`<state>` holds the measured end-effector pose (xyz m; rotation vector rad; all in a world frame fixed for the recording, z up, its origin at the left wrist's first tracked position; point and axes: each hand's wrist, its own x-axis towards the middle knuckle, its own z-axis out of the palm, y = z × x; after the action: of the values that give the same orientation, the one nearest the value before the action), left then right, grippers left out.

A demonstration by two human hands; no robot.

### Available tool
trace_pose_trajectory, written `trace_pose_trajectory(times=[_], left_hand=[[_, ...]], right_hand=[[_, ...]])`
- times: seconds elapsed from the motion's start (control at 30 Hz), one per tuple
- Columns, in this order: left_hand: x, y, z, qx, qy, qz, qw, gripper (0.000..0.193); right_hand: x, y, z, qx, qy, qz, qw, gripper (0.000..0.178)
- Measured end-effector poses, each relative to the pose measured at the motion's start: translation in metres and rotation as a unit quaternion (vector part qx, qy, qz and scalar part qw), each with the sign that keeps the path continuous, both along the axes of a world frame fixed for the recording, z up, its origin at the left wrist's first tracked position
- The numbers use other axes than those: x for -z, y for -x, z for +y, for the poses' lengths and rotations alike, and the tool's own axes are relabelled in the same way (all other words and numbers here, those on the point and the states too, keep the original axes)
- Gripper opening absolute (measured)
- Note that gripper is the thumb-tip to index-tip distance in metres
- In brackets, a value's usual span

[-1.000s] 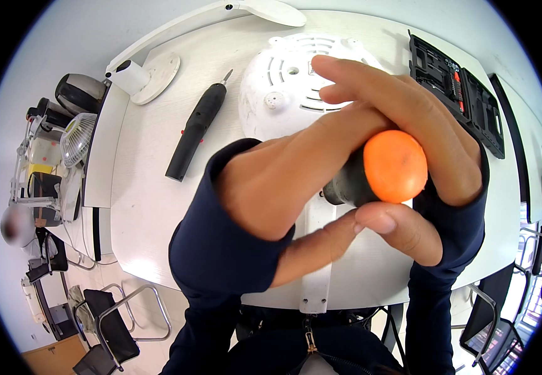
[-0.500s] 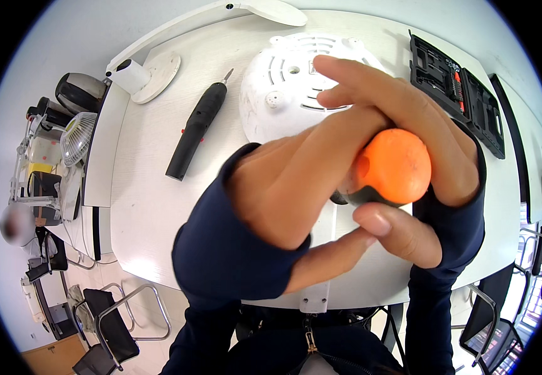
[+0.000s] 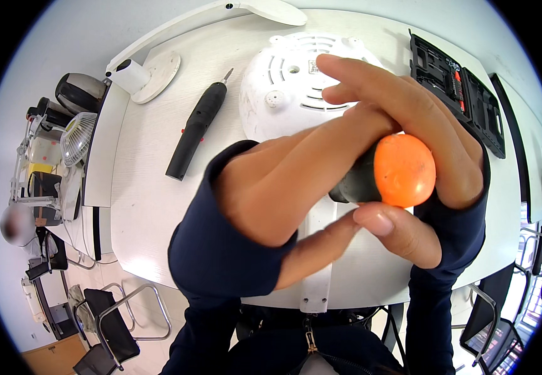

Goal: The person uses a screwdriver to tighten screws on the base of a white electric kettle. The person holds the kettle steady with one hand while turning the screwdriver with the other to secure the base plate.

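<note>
A rounded handle with a bright orange bulbous end [image 3: 405,172] and a dark, blackish collar is held above the table, its orange end tipped up and to the right, the collar sloping down leftward. Its lower end is hidden by the hands.

The right hand [image 3: 430,140] is clamped around the orange end, thumb along the lower edge, the other fingers arching over and reaching left past it. The left hand [image 3: 283,187] curves around the dark collar; whether its fingers are closed on it cannot be told.

Beneath, a long flat white bar [image 3: 316,284] runs to the near edge of the white table [image 3: 139,206]. Behind the hands lies a round white plastic base [image 3: 289,90] with curved slots and stubby feet. To its left lies a slim black electric screwdriver [image 3: 199,128], well apart; farther left stands a white lamp with a disc foot [image 3: 158,81]. An open black tool case [image 3: 436,75] lies far right.
</note>
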<state>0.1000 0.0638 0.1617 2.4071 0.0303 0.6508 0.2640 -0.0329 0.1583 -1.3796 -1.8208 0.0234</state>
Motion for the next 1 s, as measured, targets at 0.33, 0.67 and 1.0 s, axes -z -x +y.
trace_pose_trajectory(times=[0.33,0.67,1.0], left_hand=[[0.007,-0.007,-0.005,-0.027,0.054,-0.031,0.998,0.061],[0.005,-0.005,0.0,-0.019,-0.045,-0.066,0.997,0.062],[0.002,0.001,0.002,-0.01,-0.011,-0.038,0.999,0.059]], right_hand=[[-0.002,-0.001,-0.004,-0.018,0.043,0.029,0.998,0.072],[-0.01,0.001,-0.006,-0.019,0.046,-0.007,0.999,0.068],[-0.01,0.004,-0.004,0.008,0.014,-0.054,0.998,0.069]])
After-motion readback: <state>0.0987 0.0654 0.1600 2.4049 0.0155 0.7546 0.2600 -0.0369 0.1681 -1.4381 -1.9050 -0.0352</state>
